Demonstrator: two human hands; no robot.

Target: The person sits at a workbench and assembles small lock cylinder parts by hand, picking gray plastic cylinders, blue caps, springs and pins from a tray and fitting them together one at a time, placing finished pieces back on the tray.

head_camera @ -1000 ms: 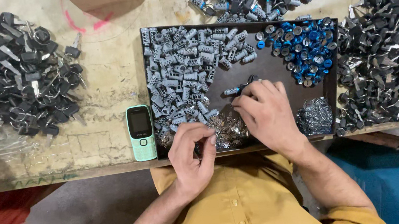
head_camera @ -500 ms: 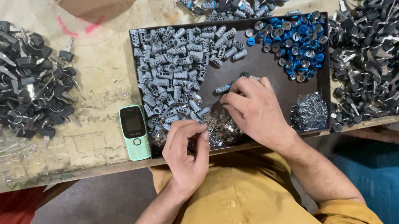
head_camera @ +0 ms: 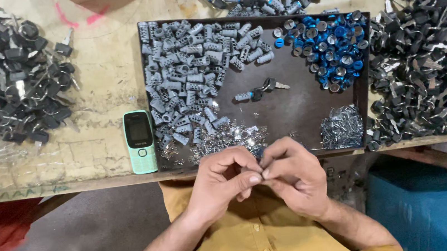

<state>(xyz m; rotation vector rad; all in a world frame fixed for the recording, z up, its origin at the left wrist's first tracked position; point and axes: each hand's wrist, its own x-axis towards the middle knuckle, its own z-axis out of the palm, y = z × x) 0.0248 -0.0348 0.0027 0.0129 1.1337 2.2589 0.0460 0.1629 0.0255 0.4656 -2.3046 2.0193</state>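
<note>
Your left hand (head_camera: 224, 182) and your right hand (head_camera: 292, 175) are meeting fingertip to fingertip just below the near edge of the tray (head_camera: 289, 113), over your yellow shirt (head_camera: 256, 239). Both are curling nearly closed, thumbs and forefingers pinching together around something small; the piece itself is hiding between the fingers, so what it is cannot be told.

Items lying about your hands:

- Loose silver bits (head_camera: 224, 140): sitting in the tray just beyond your left knuckles.
- Pile of small metal pins (head_camera: 341, 128): resting in the tray's near corner, just beyond and outward of your right hand.
- Grey cylinders (head_camera: 195, 70): heaping up further out, beyond your left hand.
- Blue caps (head_camera: 332, 43): clustering in the far corner, beyond your right hand.
- One assembled cylinder with key (head_camera: 260, 90): lying alone on the bare tray floor, straight out from your fingertips.
- Green phone (head_camera: 140, 140): lying flat on the table (head_camera: 99, 72), just outside the tray, outward of your left hand.
- Black keys (head_camera: 1, 72): piling well off to your left.
- A second pile of black keys (head_camera: 429, 57): piling well off to your right.
</note>
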